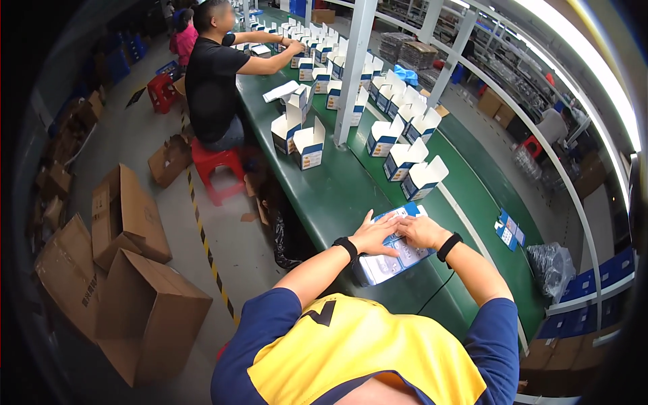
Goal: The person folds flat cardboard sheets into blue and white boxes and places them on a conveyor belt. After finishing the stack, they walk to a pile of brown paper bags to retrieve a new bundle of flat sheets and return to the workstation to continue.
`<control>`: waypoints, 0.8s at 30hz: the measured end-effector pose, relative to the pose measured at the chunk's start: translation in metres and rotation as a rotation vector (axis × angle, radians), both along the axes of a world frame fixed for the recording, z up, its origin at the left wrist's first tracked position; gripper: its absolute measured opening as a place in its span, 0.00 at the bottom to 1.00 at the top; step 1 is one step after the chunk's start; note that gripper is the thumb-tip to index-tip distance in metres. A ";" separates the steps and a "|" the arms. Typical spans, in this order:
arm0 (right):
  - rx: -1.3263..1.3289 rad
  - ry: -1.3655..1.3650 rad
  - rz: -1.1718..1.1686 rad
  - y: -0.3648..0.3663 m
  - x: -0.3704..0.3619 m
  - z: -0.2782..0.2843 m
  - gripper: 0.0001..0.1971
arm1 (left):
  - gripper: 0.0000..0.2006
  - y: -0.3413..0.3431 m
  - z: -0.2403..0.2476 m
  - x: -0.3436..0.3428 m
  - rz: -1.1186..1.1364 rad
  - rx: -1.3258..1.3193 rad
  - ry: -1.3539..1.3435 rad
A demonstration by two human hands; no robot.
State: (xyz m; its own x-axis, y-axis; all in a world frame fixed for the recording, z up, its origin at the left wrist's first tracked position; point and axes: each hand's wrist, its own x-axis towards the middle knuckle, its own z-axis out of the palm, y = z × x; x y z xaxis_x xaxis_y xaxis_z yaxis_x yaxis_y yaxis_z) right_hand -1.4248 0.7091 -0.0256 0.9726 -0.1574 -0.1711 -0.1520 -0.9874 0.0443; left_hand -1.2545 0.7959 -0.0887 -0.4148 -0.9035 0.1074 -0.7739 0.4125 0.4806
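Note:
A blue-and-white printed carton (385, 268) lies on the green work surface in front of me; I cannot tell if it is one folded carton or a stack. My left hand (378, 236) rests on top of it with fingers stretched and spread. Beside it, my right hand (420, 231) has its fingers bent and pressed together at the carton's upper part, meeting the left fingertips. Whatever the right fingers pinch is hidden beneath them. Just beyond my hands stands an open carton (422, 180) with its white lid flap raised.
Rows of similar open cartons (309, 148) line the green bench (344, 196) around a white post (356, 74). A co-worker (219, 81) sits at the left on a red stool (214, 169). Brown boxes (152, 317) stand on the floor. A clear plastic bag (550, 270) lies at right.

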 end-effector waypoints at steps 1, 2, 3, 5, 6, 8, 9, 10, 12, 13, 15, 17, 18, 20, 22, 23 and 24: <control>0.032 -0.026 0.002 -0.002 0.000 0.000 0.14 | 0.43 -0.001 -0.001 0.001 -0.004 -0.004 0.008; 0.029 -0.024 0.006 -0.004 0.001 -0.001 0.14 | 0.43 -0.003 -0.001 0.003 0.000 -0.007 0.010; 0.066 -0.070 -0.005 -0.005 0.002 -0.002 0.14 | 0.43 -0.005 -0.001 0.004 -0.006 0.013 0.012; 0.143 -0.164 -0.025 -0.008 0.003 -0.004 0.16 | 0.42 -0.008 0.000 0.006 -0.016 0.055 0.015; 0.141 -0.164 -0.025 -0.010 0.003 -0.006 0.16 | 0.42 -0.009 0.001 0.006 -0.016 0.053 0.014; 0.120 -0.174 -0.010 -0.014 0.005 -0.009 0.19 | 0.42 -0.010 0.001 0.005 0.000 0.054 0.035; 0.109 -0.179 -0.002 -0.015 0.005 -0.009 0.20 | 0.42 -0.011 0.001 0.005 0.009 0.054 0.045; 0.108 -0.178 0.001 -0.016 0.006 -0.009 0.20 | 0.42 -0.011 0.001 0.005 0.012 0.052 0.046; 0.212 -0.143 -0.096 -0.016 0.009 -0.009 0.22 | 0.41 -0.010 0.000 0.007 0.010 0.058 0.047; 0.269 -0.123 -0.142 -0.014 0.010 -0.009 0.23 | 0.41 -0.008 -0.001 0.008 0.012 0.065 0.048; 0.275 -0.134 -0.122 -0.013 0.010 -0.008 0.23 | 0.41 -0.008 -0.002 0.009 0.014 0.069 0.052; 0.282 -0.163 -0.092 -0.013 0.009 -0.006 0.25 | 0.41 -0.010 -0.003 0.009 0.006 0.071 0.053; 0.290 -0.166 -0.092 -0.011 0.008 -0.004 0.25 | 0.41 -0.011 -0.002 0.009 0.006 0.078 0.050; 0.333 -0.118 -0.149 -0.010 0.007 0.004 0.21 | 0.40 -0.012 0.003 0.008 0.013 0.072 0.048; 0.360 -0.101 -0.181 -0.009 0.004 0.000 0.20 | 0.39 -0.009 0.002 0.006 0.012 0.074 0.039; 0.380 -0.156 -0.175 -0.011 0.001 0.000 0.18 | 0.37 -0.009 0.002 0.005 0.029 0.046 0.057; 0.399 -0.211 -0.169 -0.013 -0.002 -0.001 0.17 | 0.35 -0.009 0.001 0.004 0.045 0.018 0.076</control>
State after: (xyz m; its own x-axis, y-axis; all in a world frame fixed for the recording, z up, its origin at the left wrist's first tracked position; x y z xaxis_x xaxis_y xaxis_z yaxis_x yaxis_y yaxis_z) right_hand -1.4271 0.6961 -0.0271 0.9590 -0.2786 -0.0515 -0.2767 -0.8818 -0.3819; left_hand -1.2507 0.7865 -0.0874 -0.3653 -0.9231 0.1201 -0.7526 0.3688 0.5455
